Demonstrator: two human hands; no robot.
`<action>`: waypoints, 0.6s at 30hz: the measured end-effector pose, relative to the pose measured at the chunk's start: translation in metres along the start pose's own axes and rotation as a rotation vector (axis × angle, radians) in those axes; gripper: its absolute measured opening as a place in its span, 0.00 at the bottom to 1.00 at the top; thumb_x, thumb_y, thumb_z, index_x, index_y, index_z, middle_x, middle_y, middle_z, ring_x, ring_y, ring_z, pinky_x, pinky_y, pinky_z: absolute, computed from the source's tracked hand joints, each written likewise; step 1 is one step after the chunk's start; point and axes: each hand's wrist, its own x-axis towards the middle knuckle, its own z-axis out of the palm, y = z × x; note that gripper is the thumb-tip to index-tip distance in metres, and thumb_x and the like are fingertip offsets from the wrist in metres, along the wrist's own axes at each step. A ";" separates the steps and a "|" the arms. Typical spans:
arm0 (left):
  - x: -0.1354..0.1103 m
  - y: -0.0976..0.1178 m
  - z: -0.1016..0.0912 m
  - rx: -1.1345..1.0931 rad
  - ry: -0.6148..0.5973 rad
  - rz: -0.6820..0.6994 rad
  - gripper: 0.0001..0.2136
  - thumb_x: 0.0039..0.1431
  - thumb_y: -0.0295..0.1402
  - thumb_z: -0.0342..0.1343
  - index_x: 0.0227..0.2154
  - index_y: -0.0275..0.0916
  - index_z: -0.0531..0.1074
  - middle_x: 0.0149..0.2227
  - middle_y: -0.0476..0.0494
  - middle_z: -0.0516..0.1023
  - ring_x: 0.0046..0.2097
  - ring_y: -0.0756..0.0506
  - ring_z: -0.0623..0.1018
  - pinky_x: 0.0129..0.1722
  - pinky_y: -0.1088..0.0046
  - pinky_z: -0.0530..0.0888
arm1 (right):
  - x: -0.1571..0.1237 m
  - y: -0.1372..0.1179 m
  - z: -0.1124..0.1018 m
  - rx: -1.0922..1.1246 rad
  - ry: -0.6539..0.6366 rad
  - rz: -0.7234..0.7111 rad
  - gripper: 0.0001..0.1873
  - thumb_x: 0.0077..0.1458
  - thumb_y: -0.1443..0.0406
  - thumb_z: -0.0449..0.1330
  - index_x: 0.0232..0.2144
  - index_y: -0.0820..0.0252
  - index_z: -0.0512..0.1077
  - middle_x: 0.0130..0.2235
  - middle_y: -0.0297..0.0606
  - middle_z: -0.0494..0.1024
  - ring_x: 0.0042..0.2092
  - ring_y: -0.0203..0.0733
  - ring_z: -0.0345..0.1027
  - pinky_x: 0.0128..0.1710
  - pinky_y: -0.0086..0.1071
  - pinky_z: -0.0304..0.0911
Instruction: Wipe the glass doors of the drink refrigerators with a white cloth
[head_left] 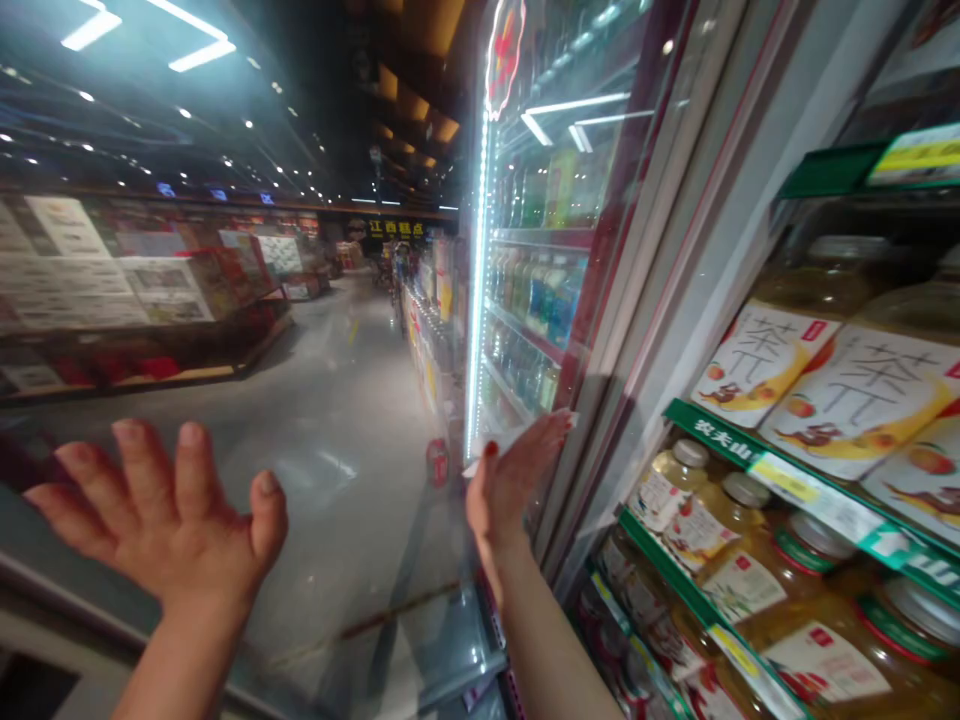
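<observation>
My left hand (180, 535) is raised at the lower left, its fingers spread wide and nothing in it. Whether its palm touches a pane of glass, I cannot tell. My right hand (510, 495) lies nearly edge-on near the middle, fingers stretched out beside a glass cooler door (555, 330). A thin white sheet (508, 437), like a tissue or wipe, shows between its thumb and fingers and past the fingertips. The palm side is hidden, and so is most of the sheet.
At the right, shelves with green price strips (825, 490) carry large labelled bottles (847, 390) and smaller jar-like bottles (742, 590). Bright lights (478, 280) line the cooler's edge. Beyond are a floor aisle (330, 400), stacked boxes (165, 285) and a red object (437, 462).
</observation>
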 end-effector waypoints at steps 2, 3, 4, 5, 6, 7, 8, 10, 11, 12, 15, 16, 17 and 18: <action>0.000 -0.003 0.000 0.133 0.017 0.080 0.47 0.66 0.43 0.62 0.81 0.56 0.42 0.85 0.46 0.37 0.84 0.24 0.38 0.76 0.23 0.37 | -0.021 -0.024 0.007 0.079 -0.070 -0.197 0.42 0.75 0.54 0.53 0.80 0.71 0.50 0.78 0.64 0.61 0.81 0.65 0.50 0.77 0.64 0.57; 0.000 -0.004 0.000 0.169 0.024 0.102 0.46 0.67 0.44 0.61 0.81 0.55 0.41 0.85 0.45 0.37 0.84 0.24 0.39 0.76 0.22 0.39 | -0.035 -0.031 0.009 0.122 -0.099 -0.314 0.42 0.73 0.52 0.55 0.80 0.67 0.54 0.77 0.60 0.65 0.80 0.62 0.54 0.77 0.60 0.58; 0.000 -0.004 0.000 0.175 0.027 0.103 0.46 0.67 0.44 0.60 0.81 0.55 0.41 0.85 0.45 0.37 0.84 0.24 0.38 0.76 0.21 0.40 | -0.049 -0.033 0.009 0.156 -0.117 -0.404 0.42 0.71 0.50 0.57 0.79 0.63 0.57 0.75 0.58 0.68 0.79 0.60 0.57 0.77 0.58 0.60; 0.000 -0.004 0.001 0.175 0.028 0.102 0.46 0.67 0.45 0.60 0.81 0.55 0.42 0.85 0.45 0.37 0.84 0.23 0.38 0.76 0.20 0.40 | -0.060 -0.027 0.008 0.145 -0.122 -0.387 0.42 0.71 0.51 0.58 0.78 0.63 0.59 0.74 0.58 0.70 0.78 0.60 0.60 0.76 0.57 0.61; 0.001 -0.003 0.001 0.177 0.035 0.105 0.46 0.67 0.45 0.60 0.81 0.56 0.42 0.85 0.45 0.37 0.84 0.23 0.38 0.75 0.19 0.40 | -0.068 -0.017 0.007 0.121 -0.117 -0.337 0.41 0.71 0.52 0.59 0.78 0.65 0.60 0.74 0.60 0.70 0.77 0.63 0.62 0.76 0.59 0.62; 0.001 -0.002 0.001 0.181 0.041 0.111 0.45 0.67 0.45 0.59 0.81 0.56 0.42 0.85 0.46 0.37 0.84 0.23 0.38 0.76 0.19 0.41 | -0.071 -0.005 0.005 0.079 -0.102 -0.240 0.40 0.72 0.55 0.57 0.78 0.67 0.59 0.74 0.63 0.69 0.77 0.66 0.61 0.75 0.63 0.63; 0.001 -0.001 0.001 0.189 0.048 0.118 0.45 0.67 0.45 0.59 0.81 0.55 0.42 0.85 0.46 0.37 0.84 0.24 0.39 0.76 0.20 0.41 | -0.071 0.006 0.004 0.034 -0.080 -0.136 0.38 0.73 0.58 0.55 0.78 0.70 0.58 0.75 0.67 0.67 0.78 0.70 0.60 0.74 0.68 0.62; 0.002 0.002 0.002 0.200 0.067 0.130 0.45 0.68 0.45 0.59 0.81 0.55 0.42 0.85 0.47 0.38 0.84 0.25 0.39 0.77 0.21 0.40 | -0.064 0.015 0.005 -0.010 -0.037 -0.015 0.38 0.74 0.63 0.50 0.79 0.74 0.54 0.76 0.72 0.61 0.80 0.76 0.53 0.73 0.76 0.58; 0.003 0.003 0.002 0.204 0.075 0.135 0.45 0.68 0.44 0.59 0.81 0.55 0.42 0.85 0.48 0.38 0.84 0.26 0.40 0.77 0.21 0.40 | -0.061 0.011 0.006 -0.013 -0.025 0.002 0.38 0.74 0.64 0.50 0.79 0.76 0.53 0.77 0.73 0.60 0.80 0.77 0.49 0.73 0.77 0.57; 0.003 0.004 0.003 0.207 0.082 0.141 0.45 0.68 0.44 0.59 0.81 0.55 0.43 0.85 0.48 0.39 0.84 0.27 0.40 0.78 0.22 0.40 | -0.061 0.003 0.008 -0.004 -0.015 -0.009 0.38 0.74 0.63 0.50 0.79 0.76 0.52 0.77 0.72 0.60 0.81 0.76 0.47 0.73 0.76 0.58; 0.003 0.007 0.004 0.215 0.112 0.169 0.45 0.67 0.41 0.60 0.81 0.54 0.45 0.84 0.47 0.42 0.84 0.30 0.41 0.80 0.26 0.39 | -0.075 -0.022 0.006 0.073 0.006 -0.244 0.41 0.74 0.58 0.51 0.81 0.71 0.50 0.79 0.60 0.60 0.83 0.62 0.42 0.78 0.64 0.58; 0.002 0.007 0.005 0.221 0.131 0.176 0.45 0.67 0.41 0.61 0.81 0.52 0.46 0.84 0.45 0.43 0.84 0.31 0.42 0.80 0.28 0.40 | -0.079 -0.021 0.004 0.092 0.013 -0.354 0.42 0.74 0.56 0.51 0.81 0.68 0.49 0.80 0.54 0.58 0.84 0.57 0.40 0.80 0.59 0.56; 0.001 0.007 0.007 0.226 0.151 0.180 0.44 0.66 0.40 0.61 0.81 0.51 0.48 0.84 0.44 0.44 0.84 0.32 0.42 0.81 0.30 0.40 | -0.079 -0.015 0.002 0.079 0.009 -0.391 0.43 0.74 0.56 0.53 0.82 0.68 0.47 0.81 0.52 0.53 0.84 0.54 0.38 0.81 0.56 0.55; 0.000 0.006 0.008 0.231 0.168 0.179 0.43 0.66 0.39 0.61 0.81 0.49 0.49 0.84 0.43 0.46 0.84 0.32 0.43 0.82 0.33 0.41 | -0.076 -0.006 0.000 0.053 0.022 -0.357 0.44 0.73 0.58 0.53 0.82 0.69 0.45 0.82 0.53 0.50 0.84 0.55 0.36 0.81 0.57 0.55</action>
